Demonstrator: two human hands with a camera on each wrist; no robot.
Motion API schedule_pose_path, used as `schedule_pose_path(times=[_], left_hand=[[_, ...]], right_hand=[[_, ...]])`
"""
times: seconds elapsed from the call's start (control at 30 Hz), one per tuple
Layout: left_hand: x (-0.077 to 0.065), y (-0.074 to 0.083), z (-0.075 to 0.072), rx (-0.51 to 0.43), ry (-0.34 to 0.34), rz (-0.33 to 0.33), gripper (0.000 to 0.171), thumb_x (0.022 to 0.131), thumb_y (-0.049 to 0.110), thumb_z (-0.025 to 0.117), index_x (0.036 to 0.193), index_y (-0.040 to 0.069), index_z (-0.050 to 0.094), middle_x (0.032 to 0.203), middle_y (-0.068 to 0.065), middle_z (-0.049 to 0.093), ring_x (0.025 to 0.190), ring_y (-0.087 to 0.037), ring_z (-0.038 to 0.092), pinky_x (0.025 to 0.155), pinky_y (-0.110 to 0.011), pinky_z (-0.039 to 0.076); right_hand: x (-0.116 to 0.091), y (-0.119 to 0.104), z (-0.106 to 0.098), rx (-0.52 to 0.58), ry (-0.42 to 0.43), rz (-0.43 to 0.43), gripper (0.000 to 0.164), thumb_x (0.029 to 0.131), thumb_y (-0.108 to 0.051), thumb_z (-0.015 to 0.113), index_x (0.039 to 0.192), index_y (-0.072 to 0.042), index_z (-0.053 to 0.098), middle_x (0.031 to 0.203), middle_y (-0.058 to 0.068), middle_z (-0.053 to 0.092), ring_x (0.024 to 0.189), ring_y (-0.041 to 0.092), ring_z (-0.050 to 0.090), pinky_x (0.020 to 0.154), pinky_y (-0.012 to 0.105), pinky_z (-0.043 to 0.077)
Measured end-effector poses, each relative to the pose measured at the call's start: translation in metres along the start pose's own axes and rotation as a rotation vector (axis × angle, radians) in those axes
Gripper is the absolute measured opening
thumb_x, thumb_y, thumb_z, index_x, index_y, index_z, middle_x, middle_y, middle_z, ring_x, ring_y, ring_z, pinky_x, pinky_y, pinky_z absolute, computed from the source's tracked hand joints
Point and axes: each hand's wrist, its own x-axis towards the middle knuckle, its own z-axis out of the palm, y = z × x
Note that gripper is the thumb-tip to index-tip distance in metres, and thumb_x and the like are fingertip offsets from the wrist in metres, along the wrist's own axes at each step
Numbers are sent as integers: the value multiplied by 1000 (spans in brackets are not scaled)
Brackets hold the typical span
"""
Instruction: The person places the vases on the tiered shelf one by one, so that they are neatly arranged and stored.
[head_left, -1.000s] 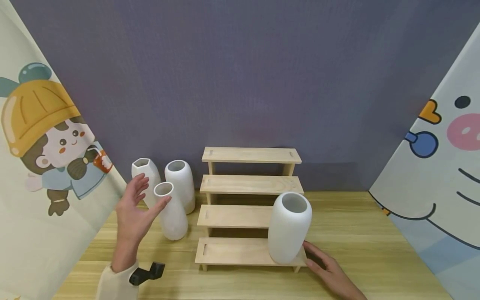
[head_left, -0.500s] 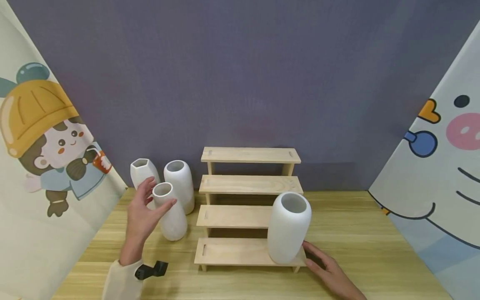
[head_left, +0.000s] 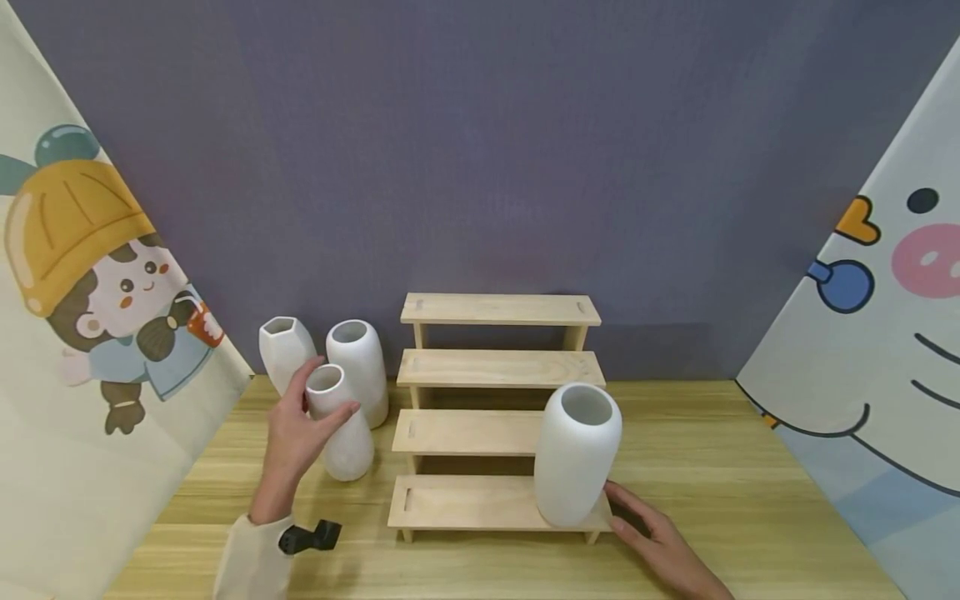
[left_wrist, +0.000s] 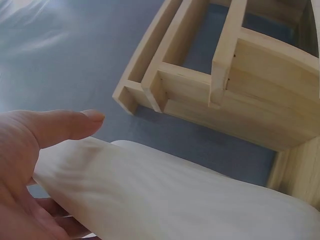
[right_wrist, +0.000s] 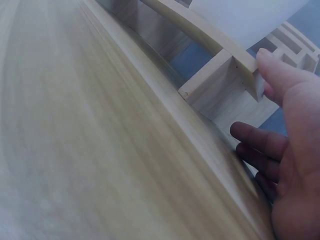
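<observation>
My left hand (head_left: pixel 296 429) is around the upper part of a slim white vase (head_left: pixel 348 450). Its thumb lies across the front, while the fingers pass behind the rim. The left wrist view shows this white vase (left_wrist: pixel 150 195) between the thumb above and fingertips below. Behind it stand a white vase with an angular mouth (head_left: pixel 285 354) and a rounded white vase (head_left: pixel 363 367). At the right end of the lowest step of a wooden stepped shelf (head_left: pixel 465 504), my right hand (head_left: pixel 660 542) rests with loose fingers, thumb by the corner. A wide white vase (head_left: pixel 577 458) stands on that step.
Three higher steps of the shelf rise toward a dark grey backdrop (head_left: pixel 495 167). Cartoon-printed panels (head_left: pixel 127 292) flank both sides of the wood-grain table (head_left: pixel 697 467). A black wrist mount (head_left: pixel 310 537) sits on the left sleeve.
My left hand has moved right and slightly down, closing around the slim vase's neck. The vases have stayed in place, and the right hand remains at the shelf's end.
</observation>
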Motion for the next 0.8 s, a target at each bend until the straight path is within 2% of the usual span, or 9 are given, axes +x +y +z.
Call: schedule_pose_path(times=[0.07,0.17,0.27,0.37,0.47,0.6,0.67,0.8], left_hand=[[0,-1,1,21,-2,13,76,74,17,87,142,10,52,113,-23,69,90,-19,59,75,-20,46],[1,-3,0,26,-20,23,77,75,15,86,143,9,50,114,-24,68,94,-28,62,75,-26,48],[1,-4,-1,21,-45,24,79,76,13,85,145,8,47,120,-26,66,100,-32,64,78,-24,48],[1,-5,-3,7,-61,25,79,78,11,84,147,7,45,127,-25,63,106,-33,64,81,-17,45],[1,-6,-3,-2,-54,31,78,77,9,84,146,7,46,128,-24,64,104,-24,63,80,-10,43],[1,-7,-3,-18,-28,31,77,75,8,86,143,7,50,126,-23,66,95,5,55,78,-6,43],[1,-7,-3,-24,-19,29,76,74,9,87,142,7,52,125,-23,66,90,15,49,77,-6,44],[2,-7,-5,-34,-11,30,74,73,10,88,140,7,55,124,-23,67,87,17,48,74,-5,44]], right_hand=[[0,0,0,2,-3,0,47,105,-26,51,151,-16,45,150,-18,42,127,-22,35,101,13,40],[0,0,0,5,-1,0,48,105,-26,51,151,-15,44,147,-24,42,127,-22,35,101,12,39],[-1,0,0,5,7,-6,47,105,-25,51,151,-15,45,146,-26,42,127,-22,36,101,13,40],[-1,-1,0,6,7,-11,47,105,-25,50,151,-16,45,146,-26,42,127,-22,36,100,13,40],[0,-1,0,2,10,-11,47,105,-24,50,151,-16,45,147,-24,43,127,-21,37,100,13,41],[0,-1,1,-16,22,-15,45,105,-24,51,150,-19,46,151,-12,46,127,-20,38,100,14,42],[0,-1,1,-21,25,-20,45,105,-24,51,149,-21,47,153,-6,46,127,-19,39,101,15,42],[-1,0,1,-28,29,-29,44,105,-24,51,148,-25,47,153,-5,46,128,-18,40,100,15,42]])
